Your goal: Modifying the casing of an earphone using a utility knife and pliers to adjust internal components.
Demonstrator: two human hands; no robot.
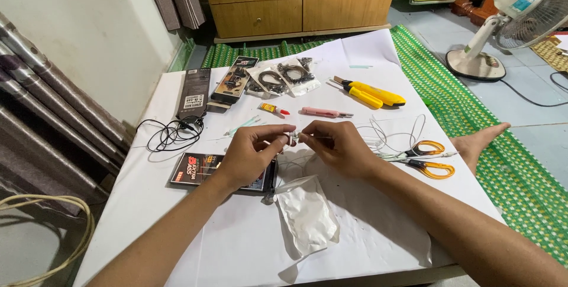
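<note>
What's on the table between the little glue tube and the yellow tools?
A pink pen-shaped tool lies between the glue tube and the yellow tools, seen from the head camera.

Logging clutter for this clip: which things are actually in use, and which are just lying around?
In use: left hand and right hand pinching a small white earpiece; white wire.

Lying about: orange scissors, yellow cutter, pink tool, glue tube, black earphones, silver pouch.
</note>
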